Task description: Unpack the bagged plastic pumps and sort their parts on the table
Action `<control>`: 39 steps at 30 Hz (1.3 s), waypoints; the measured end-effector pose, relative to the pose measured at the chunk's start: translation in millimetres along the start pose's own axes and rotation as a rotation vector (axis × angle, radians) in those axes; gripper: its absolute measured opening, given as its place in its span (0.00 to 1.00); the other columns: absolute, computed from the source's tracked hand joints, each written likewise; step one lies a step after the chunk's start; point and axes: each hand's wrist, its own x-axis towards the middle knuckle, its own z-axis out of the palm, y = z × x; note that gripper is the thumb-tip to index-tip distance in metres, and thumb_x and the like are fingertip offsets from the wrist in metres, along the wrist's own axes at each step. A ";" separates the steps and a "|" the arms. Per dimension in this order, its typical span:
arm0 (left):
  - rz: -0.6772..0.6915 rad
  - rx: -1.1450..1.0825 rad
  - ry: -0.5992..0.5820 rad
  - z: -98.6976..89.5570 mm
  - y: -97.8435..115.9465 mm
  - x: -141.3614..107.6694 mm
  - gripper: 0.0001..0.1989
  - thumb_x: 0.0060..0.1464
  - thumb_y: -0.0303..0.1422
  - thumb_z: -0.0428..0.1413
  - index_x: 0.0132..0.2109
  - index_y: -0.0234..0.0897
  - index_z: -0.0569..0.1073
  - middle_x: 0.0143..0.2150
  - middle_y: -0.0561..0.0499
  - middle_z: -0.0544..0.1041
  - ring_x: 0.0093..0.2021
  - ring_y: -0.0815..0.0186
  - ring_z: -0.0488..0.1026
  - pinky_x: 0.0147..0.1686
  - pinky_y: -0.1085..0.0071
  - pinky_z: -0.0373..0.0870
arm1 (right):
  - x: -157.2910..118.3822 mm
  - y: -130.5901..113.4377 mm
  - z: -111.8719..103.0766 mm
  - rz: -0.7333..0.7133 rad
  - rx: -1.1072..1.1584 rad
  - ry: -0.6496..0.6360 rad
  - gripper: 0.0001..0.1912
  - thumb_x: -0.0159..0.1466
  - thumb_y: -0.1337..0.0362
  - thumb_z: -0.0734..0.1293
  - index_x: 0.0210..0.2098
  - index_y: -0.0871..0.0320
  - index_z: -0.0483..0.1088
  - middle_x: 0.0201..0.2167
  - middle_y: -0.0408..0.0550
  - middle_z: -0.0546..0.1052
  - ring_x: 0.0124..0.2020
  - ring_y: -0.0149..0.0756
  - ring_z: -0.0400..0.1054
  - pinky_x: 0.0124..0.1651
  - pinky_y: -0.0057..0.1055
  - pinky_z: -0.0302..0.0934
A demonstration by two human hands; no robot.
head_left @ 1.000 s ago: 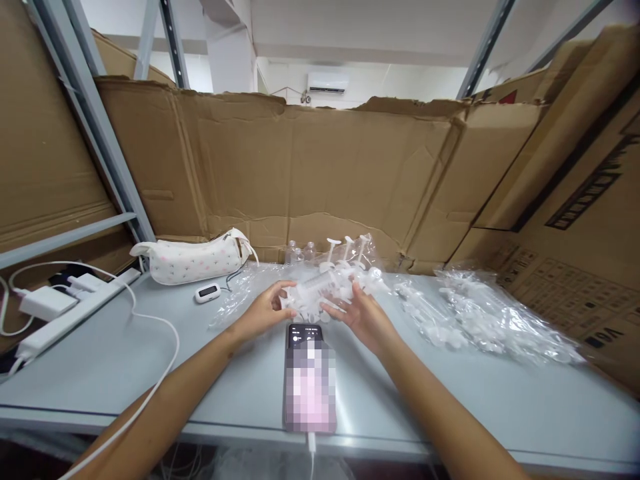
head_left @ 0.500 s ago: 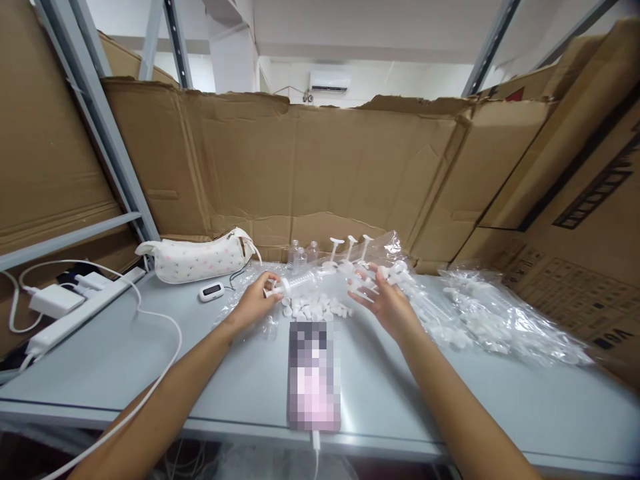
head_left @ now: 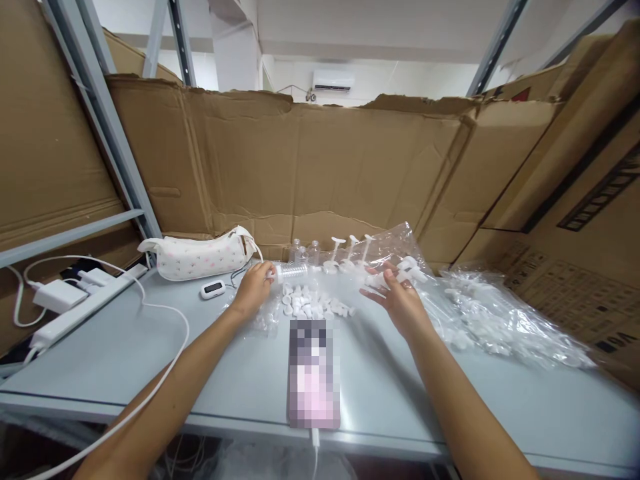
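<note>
My left hand (head_left: 255,290) is closed around the white end of a clear syringe (head_left: 293,271) with dark scale marks, which lies nearly level and points right. My right hand (head_left: 399,297) pinches a clear plastic bag (head_left: 400,239) between thumb and forefinger, the other fingers stretched out to the left. White plastic parts (head_left: 411,269) show in or behind the bag beside that thumb. Several small white caps (head_left: 307,303) lie in a heap between my hands. Behind them stand three white plungers (head_left: 351,250) and clear vials (head_left: 303,253).
A phone (head_left: 314,373) with a blurred screen lies in front, plugged into a cable. Full plastic bags (head_left: 500,320) cover the right side. On the left are a fabric pouch (head_left: 203,257), a small white device (head_left: 213,289) and a power strip (head_left: 87,307). Cardboard (head_left: 325,167) walls the back.
The syringe in my left hand has moved slightly up and left and lies more level. My right hand has shifted a little right, and the bag by it stands higher.
</note>
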 end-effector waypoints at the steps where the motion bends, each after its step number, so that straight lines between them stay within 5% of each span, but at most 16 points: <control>1: 0.001 0.003 -0.006 1.5 -1.9 4.1 0.09 0.48 0.21 0.49 0.34 0.39 0.65 0.36 0.50 0.71 0.40 0.60 0.65 0.43 0.66 0.59 | 0.3 -0.7 -0.4 -0.004 -0.003 0.008 0.25 0.53 0.51 0.72 0.47 0.51 0.65 0.44 0.48 0.76 0.45 0.43 0.73 0.43 0.45 0.73; 7: -0.007 0.013 -0.039 13.2 -11.8 27.5 0.09 0.46 0.19 0.49 0.31 0.38 0.67 0.34 0.50 0.71 0.40 0.60 0.65 0.42 0.67 0.59 | 0.4 -8.7 -0.3 -0.052 0.049 0.161 0.26 0.51 0.51 0.73 0.45 0.53 0.65 0.42 0.47 0.76 0.38 0.40 0.75 0.39 0.41 0.75; 12: -0.019 -0.019 -0.087 27.6 -16.3 38.9 0.08 0.48 0.20 0.50 0.32 0.38 0.68 0.33 0.49 0.73 0.38 0.61 0.67 0.39 0.69 0.60 | 0.1 -9.6 -0.1 -0.056 0.065 0.158 0.26 0.50 0.52 0.74 0.44 0.53 0.65 0.40 0.47 0.76 0.36 0.39 0.75 0.36 0.37 0.75; 20: -0.025 -0.090 -0.155 42.0 -15.8 40.6 0.11 0.51 0.22 0.50 0.41 0.37 0.70 0.42 0.46 0.72 0.45 0.60 0.69 0.45 0.67 0.64 | -0.9 -6.5 -2.2 -0.174 -0.108 0.029 0.26 0.56 0.50 0.69 0.52 0.51 0.64 0.47 0.48 0.74 0.47 0.41 0.70 0.36 0.37 0.75; 25: 0.001 -0.117 -0.211 46.5 -14.0 41.9 0.15 0.52 0.21 0.49 0.45 0.38 0.70 0.47 0.47 0.71 0.48 0.62 0.69 0.47 0.69 0.66 | -5.9 -6.4 1.7 -0.204 -0.314 -0.063 0.32 0.59 0.47 0.64 0.59 0.52 0.59 0.49 0.53 0.71 0.42 0.42 0.71 0.30 0.37 0.75; 30: 0.025 -0.094 -0.233 50.2 -6.4 45.1 0.16 0.53 0.21 0.48 0.46 0.38 0.70 0.47 0.47 0.72 0.47 0.63 0.71 0.46 0.69 0.67 | -5.8 -4.0 1.6 -0.215 -0.385 -0.122 0.33 0.60 0.46 0.63 0.62 0.50 0.55 0.48 0.53 0.70 0.40 0.43 0.70 0.23 0.35 0.72; 39: 0.150 0.059 -0.095 32.8 29.6 23.7 0.12 0.56 0.25 0.48 0.46 0.35 0.71 0.51 0.43 0.69 0.54 0.55 0.64 0.54 0.58 0.59 | -6.7 -5.5 2.5 -0.236 -0.338 -0.126 0.32 0.60 0.48 0.64 0.61 0.50 0.57 0.47 0.53 0.71 0.44 0.45 0.70 0.28 0.38 0.74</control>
